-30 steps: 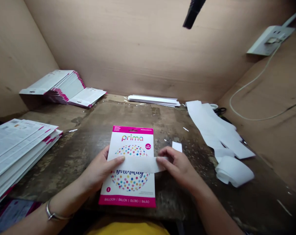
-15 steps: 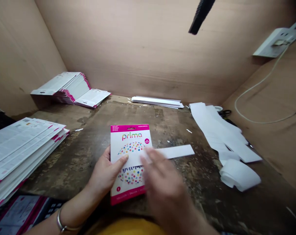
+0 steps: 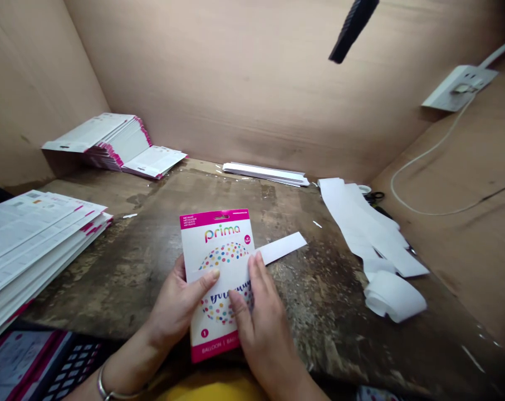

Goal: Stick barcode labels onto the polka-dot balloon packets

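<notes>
A flat balloon packet [image 3: 219, 228], white with pink bands and a dotted balloon print, is held upright and slightly tilted over the table. My left hand [image 3: 181, 303] is closed on its left edge, thumb on the front and fingers behind. Across the middle of the print lies a white paper strip [image 3: 283, 248], its free end sticking out to the right. Under the left thumb is the strip's left part. My right hand [image 3: 263, 317] rests against the packet's right side, fingers stretched over the strip at the edge and thumb apart on the print. Its other fingers are partly hidden.
Stacks of printed cards stand at the left front [image 3: 39, 245] and the back left [image 3: 110, 139]. Cut strips [image 3: 264, 174] lie by the back wall. A loose white paper roll [image 3: 394, 295], scissors [image 3: 376, 196] and a cabled socket [image 3: 456, 89] are right. A keyboard [image 3: 74, 362] is lower left.
My right hand, blurred before, has come to rest at the packet's right edge. The strip's free end now slants up more and shows shorter. The packet has tilted slightly; the view has shifted.
</notes>
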Motion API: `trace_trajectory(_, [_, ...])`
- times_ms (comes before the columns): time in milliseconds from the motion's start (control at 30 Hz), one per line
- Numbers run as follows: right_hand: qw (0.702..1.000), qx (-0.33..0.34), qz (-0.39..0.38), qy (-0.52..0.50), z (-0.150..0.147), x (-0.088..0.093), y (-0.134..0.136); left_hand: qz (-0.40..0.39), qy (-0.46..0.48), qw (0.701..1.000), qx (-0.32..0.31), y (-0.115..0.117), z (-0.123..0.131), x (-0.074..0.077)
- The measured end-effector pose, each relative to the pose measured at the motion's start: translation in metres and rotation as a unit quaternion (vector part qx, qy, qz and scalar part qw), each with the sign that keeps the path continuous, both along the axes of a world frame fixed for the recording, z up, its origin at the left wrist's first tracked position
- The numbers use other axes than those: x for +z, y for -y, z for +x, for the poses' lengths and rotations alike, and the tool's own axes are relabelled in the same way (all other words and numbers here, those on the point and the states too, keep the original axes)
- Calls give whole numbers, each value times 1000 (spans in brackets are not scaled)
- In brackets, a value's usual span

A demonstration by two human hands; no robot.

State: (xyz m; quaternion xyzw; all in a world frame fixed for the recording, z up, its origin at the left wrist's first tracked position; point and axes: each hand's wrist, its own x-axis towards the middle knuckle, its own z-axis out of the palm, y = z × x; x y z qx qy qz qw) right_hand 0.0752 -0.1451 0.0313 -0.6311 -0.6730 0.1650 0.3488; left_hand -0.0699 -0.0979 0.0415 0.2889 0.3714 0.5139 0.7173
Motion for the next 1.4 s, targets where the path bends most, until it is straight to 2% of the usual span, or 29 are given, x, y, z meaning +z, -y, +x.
trace_trajectory(67, [992,-24,-39,-115,3,5,-6,-8,15,1000,-11,0,-1,0])
trace_trajectory(133, [958,-26,-78,-273,7,10,-14,-17,25,999,-13,-1,-3,-1])
trace_trajectory(167, [927,-14,-104,-360,10,12,-17,-22,27,999,-13,-1,-4,-1])
trace_trajectory(267, [801,47,-197,-563,18,17,-25,-31,21,999,-16,0,-7,-5])
trace_trajectory(300, [765,66,-230,-597,22,18,-27,-32,19,999,-20,0,-7,-6])
trace_trajectory(367, [714,97,-286,-632,28,20,-28,-38,22,999,-28,2,-7,-8])
trace_trajectory(467, [665,143,-338,-650,34,21,-29,-42,39,998,-36,5,-4,-9])
trace_trajectory(567, [650,164,-349,-654,35,20,-30,-35,42,998,-35,6,-1,-9])
trace_trajectory(733, [664,141,-341,-651,28,18,-33,-15,19,999,-32,3,-9,-13])
trace_trajectory(800, [670,110,-316,-662,28,19,-34,-35,61,995,-70,2,-16,-14])
trace_trajectory(867, [670,74,-289,-680,28,20,-34,-84,130,978,-138,1,-22,-14])
trace_trajectory(933, [662,53,-286,-690,29,19,-34,-139,179,955,-192,0,-25,-14])
trace_trajectory(967, [656,48,-296,-693,30,18,-34,-158,183,950,-195,0,-26,-15])
trace_trajectory(1000, [650,43,-308,-693,30,16,-34,-170,174,954,-176,-1,-25,-16])
trace_trajectory(1067, [642,28,-328,-693,31,10,-33,-174,121,974,-84,-3,-23,-20])
trace_trajectory(1133, [634,8,-341,-694,31,3,-34,-164,32,986,15,-5,-22,-22])
trace_trajectory(1167, [631,-1,-348,-694,31,-1,-34,-156,-21,986,45,-6,-21,-23])
trace_trajectory(1267, [625,-18,-358,-693,31,-9,-38,-130,-151,978,66,-13,-24,-22])
trace_trajectory(1400, [639,-22,-344,-688,29,-12,-41,-99,-228,966,66,-31,-29,-21])
